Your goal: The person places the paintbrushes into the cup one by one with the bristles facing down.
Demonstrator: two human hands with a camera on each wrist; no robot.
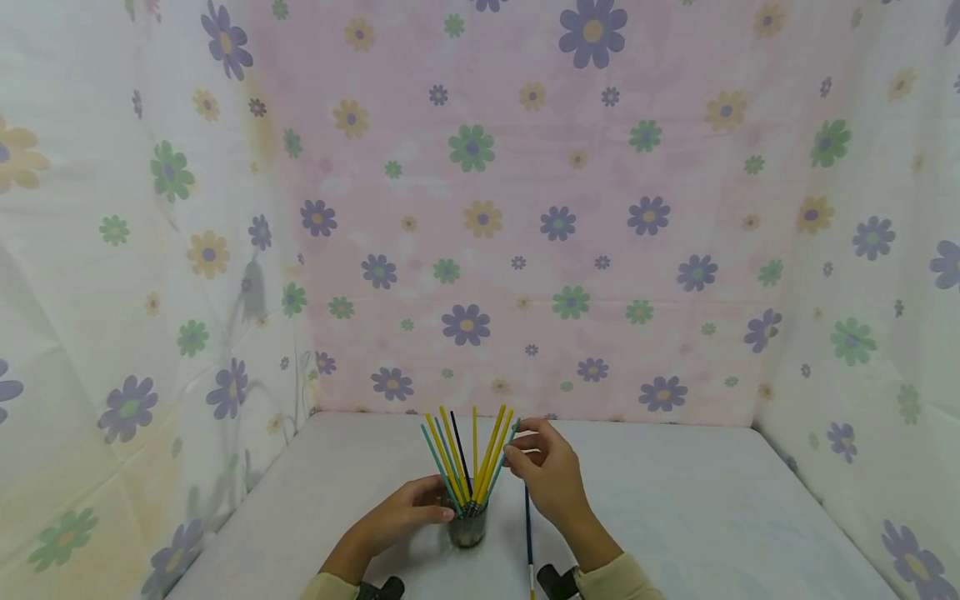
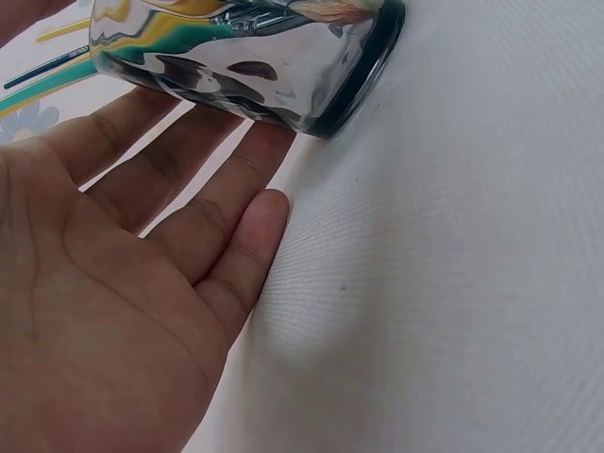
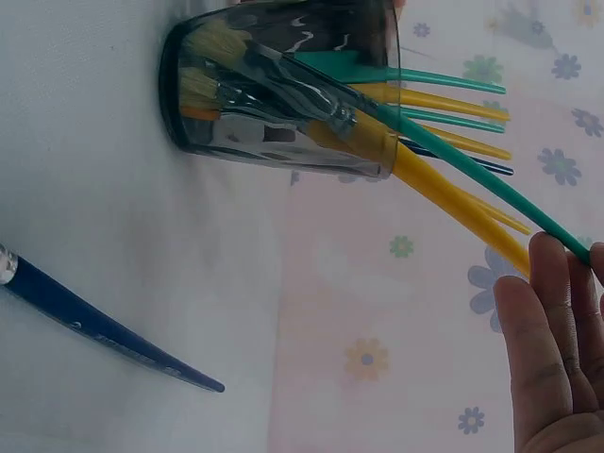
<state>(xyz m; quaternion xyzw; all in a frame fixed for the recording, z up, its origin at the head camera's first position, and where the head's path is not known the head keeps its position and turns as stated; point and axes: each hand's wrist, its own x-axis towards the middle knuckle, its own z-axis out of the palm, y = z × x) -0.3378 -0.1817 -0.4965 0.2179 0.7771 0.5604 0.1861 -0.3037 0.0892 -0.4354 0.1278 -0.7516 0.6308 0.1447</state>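
A clear glass [image 1: 467, 535] stands on the white table with several paintbrushes in it, bristles down and handles fanning upward in yellow, green and dark blue. My left hand [image 1: 397, 521] holds the glass from its left side, thumb in front and fingers behind. In the left wrist view, fingertips touch the wall of the glass [image 2: 283, 71]. At the right, my right hand [image 1: 553, 475] pinches the upper end of a green paintbrush [image 3: 472, 168] between thumb and fingers. That brush's bristles are still inside the glass, leaning on its rim.
A dark blue paintbrush [image 1: 528, 525] lies on the table [image 1: 697, 517] to the right of the glass, under the right hand. Flower-patterned cloth [image 1: 525, 275] hangs behind and at both sides of the table.
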